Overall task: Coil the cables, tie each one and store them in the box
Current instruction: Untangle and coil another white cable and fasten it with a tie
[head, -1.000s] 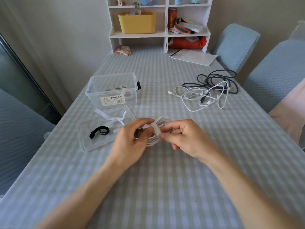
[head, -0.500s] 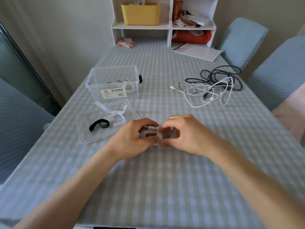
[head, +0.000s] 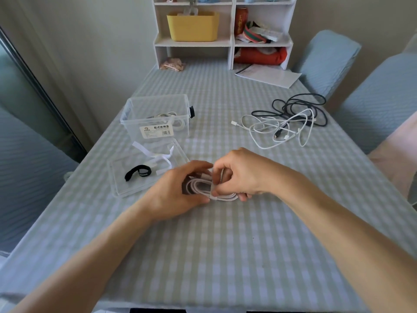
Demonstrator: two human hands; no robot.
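Observation:
A coiled white cable [head: 200, 187] lies between my hands at the table's middle. My left hand [head: 178, 190] grips the coil's left end. My right hand [head: 239, 175] pinches a white tie strap [head: 215, 188] wrapped around the coil. The clear plastic box [head: 155, 114] stands behind and to the left, with a coiled white cable inside. Its lid [head: 126, 184] lies in front of it and carries a black strap [head: 138, 173] and white straps [head: 155, 155]. Loose white cables [head: 270, 129] and a black cable [head: 297, 107] are tangled at the right.
A white shelf unit [head: 225, 39] with a yellow bin [head: 193, 26] stands at the table's far end, with papers [head: 268, 75] beside it. Blue-covered chairs [head: 327, 55] line the right side. The checked tablecloth [head: 214, 245] covers the table.
Both hands have lowered the coil toward the table. The right hand has shifted over the strap, and the coil's loops now show between the hands.

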